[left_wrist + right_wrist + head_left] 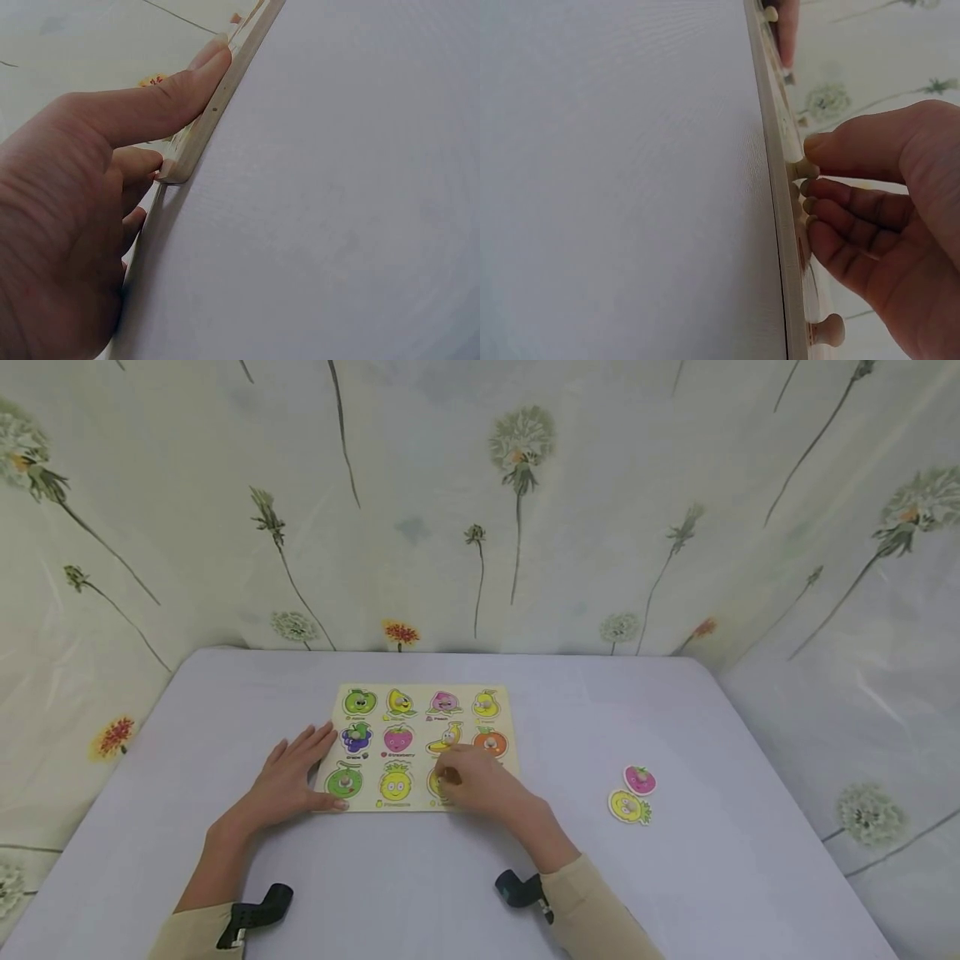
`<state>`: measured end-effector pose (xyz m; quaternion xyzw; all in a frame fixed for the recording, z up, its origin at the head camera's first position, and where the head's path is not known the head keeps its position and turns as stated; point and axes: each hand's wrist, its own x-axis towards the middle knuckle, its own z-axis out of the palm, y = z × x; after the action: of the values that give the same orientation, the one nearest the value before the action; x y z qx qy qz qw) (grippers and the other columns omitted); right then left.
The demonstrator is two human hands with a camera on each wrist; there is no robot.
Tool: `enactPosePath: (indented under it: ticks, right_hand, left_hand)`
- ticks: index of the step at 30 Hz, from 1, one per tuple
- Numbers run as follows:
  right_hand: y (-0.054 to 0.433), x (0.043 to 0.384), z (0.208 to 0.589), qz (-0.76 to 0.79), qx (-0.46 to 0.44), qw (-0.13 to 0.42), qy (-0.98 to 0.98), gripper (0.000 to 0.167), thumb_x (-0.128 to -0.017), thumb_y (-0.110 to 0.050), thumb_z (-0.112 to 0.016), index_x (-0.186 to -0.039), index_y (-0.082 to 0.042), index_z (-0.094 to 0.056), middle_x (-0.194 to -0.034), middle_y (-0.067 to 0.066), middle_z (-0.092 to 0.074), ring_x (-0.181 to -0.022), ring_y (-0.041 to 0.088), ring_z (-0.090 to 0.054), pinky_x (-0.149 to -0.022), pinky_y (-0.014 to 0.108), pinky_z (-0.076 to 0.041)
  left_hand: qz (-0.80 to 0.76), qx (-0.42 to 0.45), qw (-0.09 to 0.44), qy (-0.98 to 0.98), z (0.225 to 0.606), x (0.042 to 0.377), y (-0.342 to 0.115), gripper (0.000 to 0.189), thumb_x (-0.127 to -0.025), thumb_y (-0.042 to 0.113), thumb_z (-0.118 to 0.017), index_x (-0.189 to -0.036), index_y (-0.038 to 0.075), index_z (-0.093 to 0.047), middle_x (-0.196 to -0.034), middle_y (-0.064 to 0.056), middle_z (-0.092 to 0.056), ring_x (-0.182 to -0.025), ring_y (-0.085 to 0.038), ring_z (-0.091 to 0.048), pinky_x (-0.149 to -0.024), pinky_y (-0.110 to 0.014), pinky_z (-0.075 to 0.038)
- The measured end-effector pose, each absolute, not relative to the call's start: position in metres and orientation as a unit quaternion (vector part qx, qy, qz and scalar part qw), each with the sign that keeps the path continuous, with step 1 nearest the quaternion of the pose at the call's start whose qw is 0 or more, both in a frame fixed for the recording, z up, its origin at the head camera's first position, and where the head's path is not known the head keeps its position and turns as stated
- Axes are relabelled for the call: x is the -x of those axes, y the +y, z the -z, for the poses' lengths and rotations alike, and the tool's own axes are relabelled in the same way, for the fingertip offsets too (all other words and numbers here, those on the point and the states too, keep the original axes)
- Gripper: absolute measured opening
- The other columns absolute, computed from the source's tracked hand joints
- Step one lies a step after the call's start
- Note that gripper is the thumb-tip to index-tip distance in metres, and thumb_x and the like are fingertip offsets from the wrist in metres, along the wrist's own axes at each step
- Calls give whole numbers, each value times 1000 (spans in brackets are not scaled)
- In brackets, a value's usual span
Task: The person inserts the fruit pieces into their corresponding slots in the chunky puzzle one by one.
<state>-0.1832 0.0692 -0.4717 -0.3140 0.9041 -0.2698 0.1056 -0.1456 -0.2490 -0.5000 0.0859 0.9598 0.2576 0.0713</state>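
A wooden fruit peg puzzle board [416, 806] lies on the table, with cartoon fruits in rows. My left hand [288, 777] rests at its left side, fingers spread along the edge. The left thumb [176, 101] presses on the board's front rim near the corner. Over the bottom row my right hand [483, 781] pinches the small wooden knob [804, 169] of a round yellow puzzle piece [432, 783], mostly covered by the fingers. Just above that hand are a banana piece [447, 737] and an orange piece [491, 742].
To the right of the board, a pink strawberry piece [640, 780] and a yellow pineapple piece [626, 806] lie loose on the white table [720, 877]. Another knob [829, 330] stands up near the board's front right. Flower-printed cloth [570, 527] hangs behind the table.
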Motion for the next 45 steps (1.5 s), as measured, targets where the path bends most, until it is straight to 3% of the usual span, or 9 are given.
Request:
enactPosePath:
  ticks: [12, 20, 29, 35, 45]
  right_hand:
    - [79, 183, 471, 280, 281, 121, 910, 13, -91, -17, -66, -103, -18, -72, -92, -9, -62, -86, 11, -54, -77, 23, -49]
    - [95, 188, 470, 285, 246, 111, 920, 24, -87, -7, -60, -104, -16, -73, -84, -4, -57, -82, 12, -53, -70, 23, -47]
    - [114, 190, 471, 304, 230, 89, 920, 19, -84, -5, -65, -100, -12, -74, -83, -4, -60, -81, 12, -53, -75, 26, -48]
    - [125, 190, 470, 310, 190, 92, 927, 17, -87, -7, -65, -98, -17, -73, -87, -6, -61, -83, 13, -54, -75, 28, -48]
    - [147, 198, 470, 303, 140, 86, 939, 22, -87, -11, -64, -107, -15, -73, -90, -3, -62, -86, 16, -54, -75, 28, -48]
  left_hand:
    - [-250, -88, 70, 962, 503, 147, -250, 115, -69, 51, -83, -158, 8, -24, -167, -12, -20, -154, -39, -12, -121, -67, -4]
    - [-251, -87, 71, 961, 503, 147, -248, 115, -69, 50, -83, -158, 8, -24, -167, -11, -19, -154, -39, -12, -121, -65, -3]
    - [-251, -88, 66, 962, 501, 145, -248, 115, -69, 53, -82, -157, 6, -25, -166, -13, -21, -153, -40, -13, -121, -66, -5]
    - [-254, -88, 64, 961, 499, 144, -246, 115, -69, 54, -81, -157, 6, -26, -166, -13, -22, -153, -40, -14, -121, -66, -6]
    - [-248, -87, 71, 962, 502, 146, -248, 116, -68, 54, -81, -158, 7, -25, -167, -12, -20, -154, -40, -13, -121, -66, -4]
